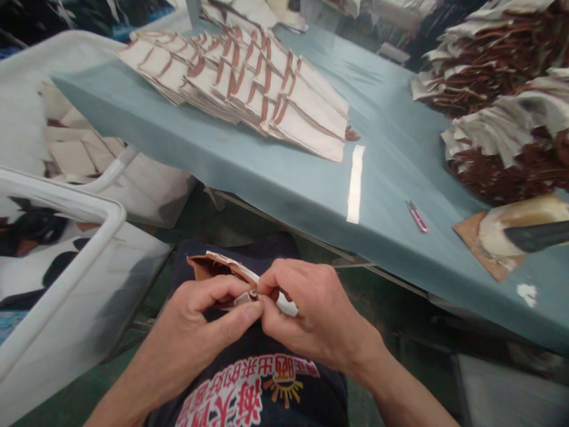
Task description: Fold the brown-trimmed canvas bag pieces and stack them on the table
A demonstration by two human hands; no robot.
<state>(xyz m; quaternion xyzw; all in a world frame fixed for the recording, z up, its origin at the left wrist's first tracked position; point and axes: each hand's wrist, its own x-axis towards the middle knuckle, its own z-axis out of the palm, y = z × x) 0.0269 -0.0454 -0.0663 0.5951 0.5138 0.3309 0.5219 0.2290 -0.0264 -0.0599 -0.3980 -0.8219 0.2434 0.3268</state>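
Observation:
Over my lap, both hands pinch a brown-and-white folded piece (208, 268) that looks like leather or fabric with a pale backing. My left hand (208, 314) grips its near edge between thumb and fingers. Fingertips of my right hand (311, 302) press the same edge, right beside the left thumb. The piece's brown inner side opens toward the upper left, and part of it is hidden behind my fingers. On the blue-covered table (306, 190) ahead lie a white strip (355, 185) and small pink thread snips (416, 216).
Overlapping rows of similar white-and-brown pieces (249, 83) cover the table's far left. Tall brown-and-white stacks (502, 136) stand at the right, behind a glue-smeared container (493, 234) with a dark handle. White plastic bins (111, 267) flank my left side; the table edge runs just beyond my knees.

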